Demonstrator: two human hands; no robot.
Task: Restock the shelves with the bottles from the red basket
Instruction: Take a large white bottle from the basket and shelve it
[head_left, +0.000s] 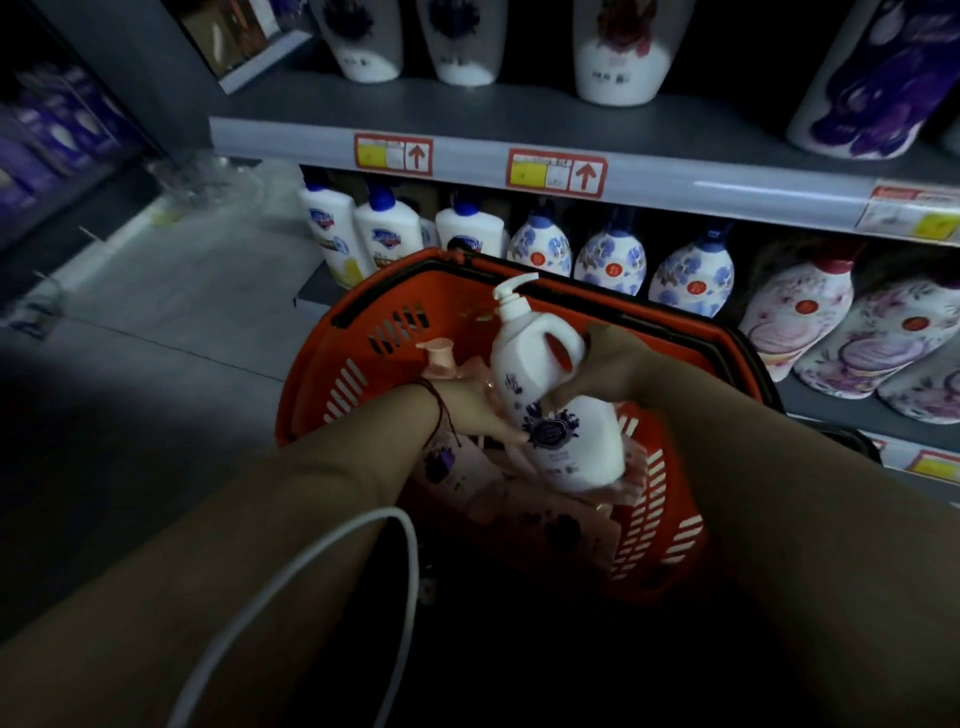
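A red plastic basket (332, 374) stands on the floor in front of the shelves. Above it is a white pump bottle (540, 395) with a purple flower label and a side handle. My right hand (608, 364) grips the bottle at its handle side. My left hand (478, 410) touches the bottle's lower left side with fingers extended. Inside the basket lie pink pump bottles (467, 483), partly hidden under my arms.
A grey shelf edge (675, 182) with red-framed price tags runs across above the basket. White bottles with blue caps (384, 234) and flower-patterned bottles (691, 275) line the lower shelf. Large white bottles (618, 57) stand on the upper shelf. Grey floor (156, 338) lies left.
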